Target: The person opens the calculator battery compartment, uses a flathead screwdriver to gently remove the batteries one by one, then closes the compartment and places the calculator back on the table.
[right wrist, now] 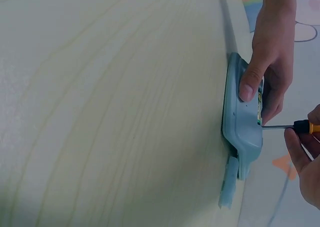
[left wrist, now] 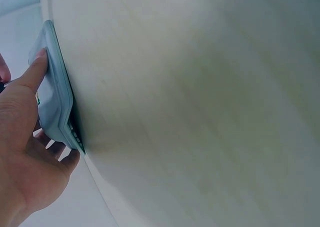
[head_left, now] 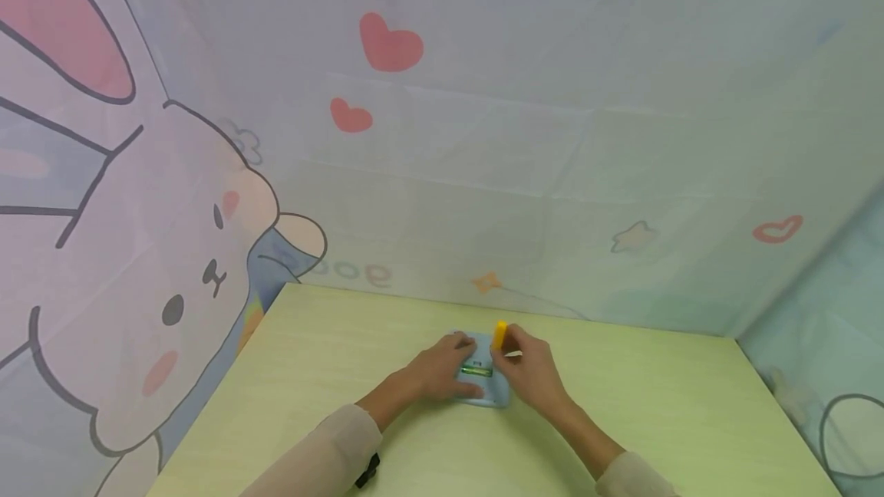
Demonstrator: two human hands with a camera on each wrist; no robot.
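Note:
A flat light-blue device [head_left: 492, 395], calculator-like, lies on the table with a green battery [head_left: 476, 371] showing in a slot of its upturned side. My left hand [head_left: 437, 369] holds it from the left, thumb on the near part and fingers toward the far edge. In my right hand [head_left: 537, 368] a screwdriver with a yellow handle [head_left: 500, 334] is pinched by the fingers, held upright. The right wrist view shows its thin metal shaft [right wrist: 277, 127] meeting the device beside the battery slot.
The pale wood-grain table [head_left: 359, 328] runs back to a hanging cloth [head_left: 483, 198] printed with hearts and a rabbit. A light-blue strip [right wrist: 229, 182] sits by one end of the device. Something black [head_left: 368, 472] shows beneath the left sleeve.

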